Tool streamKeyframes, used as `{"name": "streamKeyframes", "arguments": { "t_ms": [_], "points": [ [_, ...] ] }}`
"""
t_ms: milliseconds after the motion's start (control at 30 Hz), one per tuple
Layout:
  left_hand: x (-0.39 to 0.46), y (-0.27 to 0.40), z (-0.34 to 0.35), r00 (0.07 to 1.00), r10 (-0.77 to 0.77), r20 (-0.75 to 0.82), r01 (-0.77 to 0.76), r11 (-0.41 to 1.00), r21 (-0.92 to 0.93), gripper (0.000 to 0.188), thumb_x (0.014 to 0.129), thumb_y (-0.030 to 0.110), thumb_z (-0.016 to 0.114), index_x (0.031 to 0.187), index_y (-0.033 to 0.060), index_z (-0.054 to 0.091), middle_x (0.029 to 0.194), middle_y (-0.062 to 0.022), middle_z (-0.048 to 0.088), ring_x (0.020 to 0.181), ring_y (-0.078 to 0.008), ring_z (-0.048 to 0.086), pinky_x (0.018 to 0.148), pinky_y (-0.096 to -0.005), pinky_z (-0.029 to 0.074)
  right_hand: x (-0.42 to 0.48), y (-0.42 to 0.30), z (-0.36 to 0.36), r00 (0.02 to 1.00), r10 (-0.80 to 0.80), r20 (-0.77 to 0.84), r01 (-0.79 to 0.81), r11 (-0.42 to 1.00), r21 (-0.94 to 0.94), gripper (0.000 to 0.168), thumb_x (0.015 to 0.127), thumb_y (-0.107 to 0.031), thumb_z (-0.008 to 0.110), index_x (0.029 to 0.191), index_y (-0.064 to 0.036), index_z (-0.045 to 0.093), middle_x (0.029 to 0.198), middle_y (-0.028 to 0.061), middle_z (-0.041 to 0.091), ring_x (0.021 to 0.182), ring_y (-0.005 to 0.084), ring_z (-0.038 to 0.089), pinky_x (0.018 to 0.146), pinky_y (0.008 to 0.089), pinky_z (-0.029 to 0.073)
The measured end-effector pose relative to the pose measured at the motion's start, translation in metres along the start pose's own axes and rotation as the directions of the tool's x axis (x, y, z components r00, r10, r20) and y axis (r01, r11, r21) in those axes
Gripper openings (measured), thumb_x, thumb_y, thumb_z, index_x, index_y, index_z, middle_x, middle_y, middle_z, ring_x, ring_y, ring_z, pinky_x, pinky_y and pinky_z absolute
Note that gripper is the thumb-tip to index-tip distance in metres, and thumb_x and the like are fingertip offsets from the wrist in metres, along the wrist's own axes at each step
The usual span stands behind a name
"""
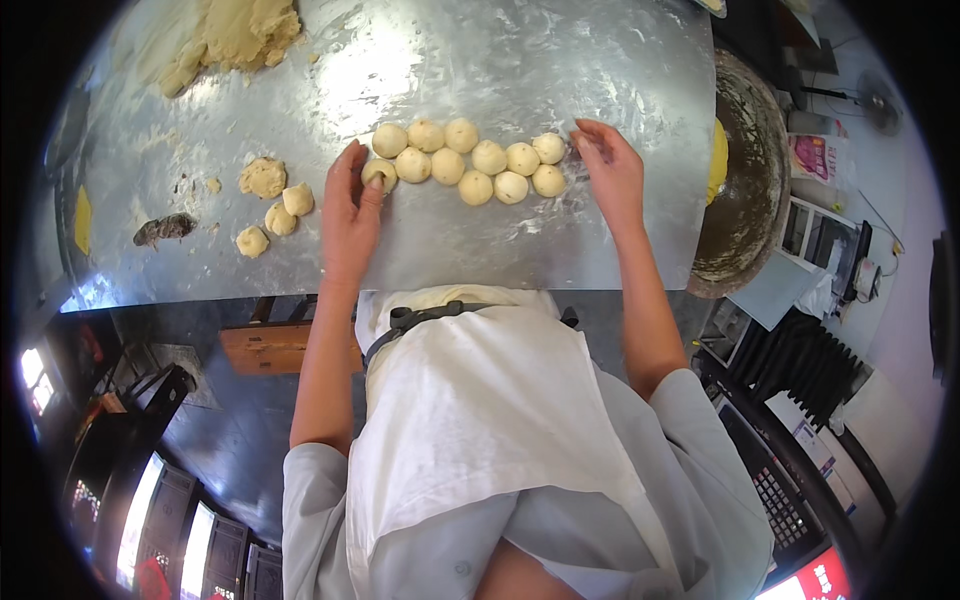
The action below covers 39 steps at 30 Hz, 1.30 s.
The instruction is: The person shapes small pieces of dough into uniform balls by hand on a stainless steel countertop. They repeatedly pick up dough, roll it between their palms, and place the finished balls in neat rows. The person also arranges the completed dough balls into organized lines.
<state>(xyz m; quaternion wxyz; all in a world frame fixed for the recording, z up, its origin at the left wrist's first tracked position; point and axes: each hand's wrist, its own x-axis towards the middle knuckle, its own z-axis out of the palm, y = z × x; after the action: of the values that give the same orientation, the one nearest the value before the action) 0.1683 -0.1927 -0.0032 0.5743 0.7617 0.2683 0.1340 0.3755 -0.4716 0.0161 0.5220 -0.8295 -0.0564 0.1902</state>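
Observation:
Several round dough balls (448, 166) lie in a cluster of uneven rows on the metal worktop (480, 247). At the cluster's left end, my left hand (351, 214) touches the outermost ball (379, 174) with its thumb; whether the fingers grip it I cannot tell. My right hand (611, 169) is just beyond the right end, fingers curved and apart, holding nothing. To the left of my left hand lie a flattened dough piece (263, 178) and three small dough lumps (280, 219). A large mass of dough (240, 34) spreads over the top left of the worktop.
A dark, rough elongated lump (164, 230) and a yellow flat piece (82, 221) lie at the worktop's left. Against its right edge stands a large round basin (750, 180) with something yellow at its side. A wooden bench (277, 347) is beneath the front edge.

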Motion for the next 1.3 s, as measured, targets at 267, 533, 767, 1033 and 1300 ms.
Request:
{"name": "streamKeyframes", "arguments": {
  "t_ms": [267, 533, 767, 1033, 1300],
  "points": [
    [-0.007, -0.008, -0.005, 0.995, 0.1, 0.004, -0.098, 0.967, 0.234, 0.049, 0.094, -0.002, 0.067, 0.142, 0.0018, 0.055, 0.134, -0.0138, 0.06, 0.117, -0.0271, 0.06, 0.102, -0.037, 0.051, -0.054, 0.025, 0.01, 0.996, -0.086, 0.029, 0.088, 0.994, -0.065, 0.054, 0.091, -0.01, 0.078, 0.139, -0.001, 0.055, 0.113, 0.0056, 0.069, 0.093, 0.0112, 0.063, 0.088, 0.0295, 0.052],
    [0.013, 0.004, -0.002, 0.964, 0.023, -0.265, 0.011, 0.992, 0.126, 0.035, 0.098, -0.001, 0.061, 0.133, 0.0004, 0.061, 0.128, -0.0132, 0.064, 0.11, -0.0245, 0.065, 0.098, -0.0341, 0.052, -0.049, 0.031, 0.002, 0.996, -0.051, 0.071, 0.052, 0.999, -0.005, 0.044, 0.094, -0.006, 0.073, 0.136, -0.003, 0.06, 0.11, 0.0057, 0.07, 0.092, 0.0109, 0.063, 0.087, 0.028, 0.054],
    [0.03, -0.006, -0.014, 0.993, 0.051, -0.104, -0.034, 0.986, 0.164, 0.048, 0.1, 0.002, 0.06, 0.147, 0.0071, 0.055, 0.142, -0.0166, 0.059, 0.126, -0.0313, 0.058, 0.107, -0.0382, 0.049, -0.034, 0.024, -0.007, 0.995, -0.04, 0.086, 0.04, 0.999, 0.007, 0.044, 0.094, -0.009, 0.074, 0.136, -0.004, 0.062, 0.117, 0.0068, 0.068, 0.097, 0.0123, 0.064, 0.089, 0.0289, 0.055],
    [0.05, 0.016, -0.026, 0.943, 0.212, 0.255, -0.286, 0.908, 0.305, 0.055, 0.095, 0.002, 0.066, 0.148, 0.0158, 0.058, 0.145, -0.0134, 0.057, 0.133, -0.0319, 0.05, 0.11, -0.0387, 0.044, -0.003, -0.011, 0.007, 0.899, -0.245, 0.362, 0.388, 0.831, -0.399, 0.058, 0.084, -0.023, 0.084, 0.139, -0.015, 0.065, 0.143, 0.0122, 0.056, 0.134, 0.0313, 0.05, 0.108, 0.0431, 0.048],
    [0.064, 0.004, -0.03, 0.911, 0.2, 0.361, -0.335, 0.87, 0.363, 0.057, 0.091, 0.0, 0.069, 0.144, 0.0169, 0.062, 0.138, -0.0121, 0.061, 0.13, -0.0334, 0.051, 0.113, -0.0413, 0.04, 0.015, -0.013, 0.01, 0.856, -0.181, 0.484, 0.374, 0.863, -0.338, 0.049, 0.08, -0.025, 0.087, 0.125, -0.013, 0.072, 0.139, 0.0085, 0.06, 0.131, 0.0319, 0.05, 0.111, 0.0434, 0.044]
  ]
}}
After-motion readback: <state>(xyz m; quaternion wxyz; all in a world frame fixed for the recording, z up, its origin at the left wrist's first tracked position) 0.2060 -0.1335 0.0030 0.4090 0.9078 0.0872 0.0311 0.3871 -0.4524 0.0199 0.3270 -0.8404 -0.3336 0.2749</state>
